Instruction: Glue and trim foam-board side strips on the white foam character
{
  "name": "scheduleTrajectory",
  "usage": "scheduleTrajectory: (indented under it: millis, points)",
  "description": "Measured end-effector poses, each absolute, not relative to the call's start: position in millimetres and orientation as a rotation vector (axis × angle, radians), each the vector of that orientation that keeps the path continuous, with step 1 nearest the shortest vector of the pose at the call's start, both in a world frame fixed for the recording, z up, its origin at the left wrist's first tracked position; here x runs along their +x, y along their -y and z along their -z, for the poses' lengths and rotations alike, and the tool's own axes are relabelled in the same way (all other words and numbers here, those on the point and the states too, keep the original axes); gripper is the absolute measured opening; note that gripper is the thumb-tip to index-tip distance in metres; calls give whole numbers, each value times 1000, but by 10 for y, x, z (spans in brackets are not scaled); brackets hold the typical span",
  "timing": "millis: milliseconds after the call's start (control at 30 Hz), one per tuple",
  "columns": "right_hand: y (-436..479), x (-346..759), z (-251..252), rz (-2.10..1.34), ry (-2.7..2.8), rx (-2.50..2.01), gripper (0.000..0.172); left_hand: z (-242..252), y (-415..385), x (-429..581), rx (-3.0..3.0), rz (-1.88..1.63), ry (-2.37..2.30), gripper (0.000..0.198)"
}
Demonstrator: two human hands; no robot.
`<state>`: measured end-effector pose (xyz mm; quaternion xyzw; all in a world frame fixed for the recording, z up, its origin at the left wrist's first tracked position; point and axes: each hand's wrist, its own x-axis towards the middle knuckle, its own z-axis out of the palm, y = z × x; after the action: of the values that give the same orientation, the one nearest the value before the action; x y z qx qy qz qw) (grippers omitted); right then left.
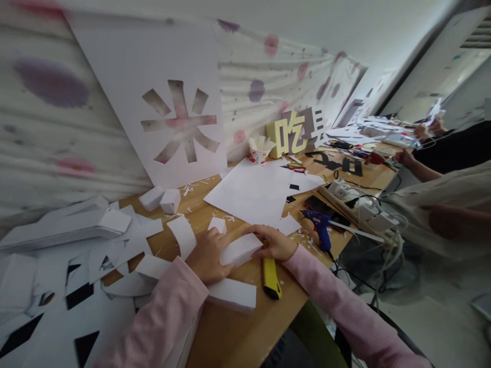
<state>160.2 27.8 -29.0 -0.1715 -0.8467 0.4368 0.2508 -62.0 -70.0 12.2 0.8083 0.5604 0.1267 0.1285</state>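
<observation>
A white block-shaped piece of paper or foam board (241, 250) lies between my hands on the wooden table. My left hand (212, 257) grips its left end, thumb along the near side. My right hand (276, 244) curls its fingers and thumb around the right end. Beneath the right palm is a yellow utility knife (270, 278), its dark end toward me; whether that hand also holds it, I cannot tell. Another long white piece (233, 295) rests in front of my left hand. A small white block (217, 225) and a curved white strip (181, 236) are just beyond it.
A blue glue gun (321, 228) with a glue stick lies right, near power strips (356, 202) and cables. White sheets (253, 189) and scraps spread around. A board with a cut-out character (115, 76) leans on the wall. Other people's hands (406, 158) work at far right.
</observation>
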Motion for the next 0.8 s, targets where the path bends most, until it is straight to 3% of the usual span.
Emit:
scheduleTrajectory:
  millis: [100, 300, 567, 800]
  points:
    - [-325, 1593, 346, -1215, 2258, -429, 45, -108, 692, -622, 2345, -354, -1631, 31]
    - [-382, 1595, 434, -1294, 2153, -371, 47, -105, 675, -615, 2338, -341, -1618, 31]
    - [-398, 1583, 467, -1355, 2119, -287, 32, -80, 666, -621, 2346, -339, -1605, 29]
    - [-410, 1564, 433, -1377, 2098, -225, 29, -76, 675, -625, 2377, -382, -1588, 25]
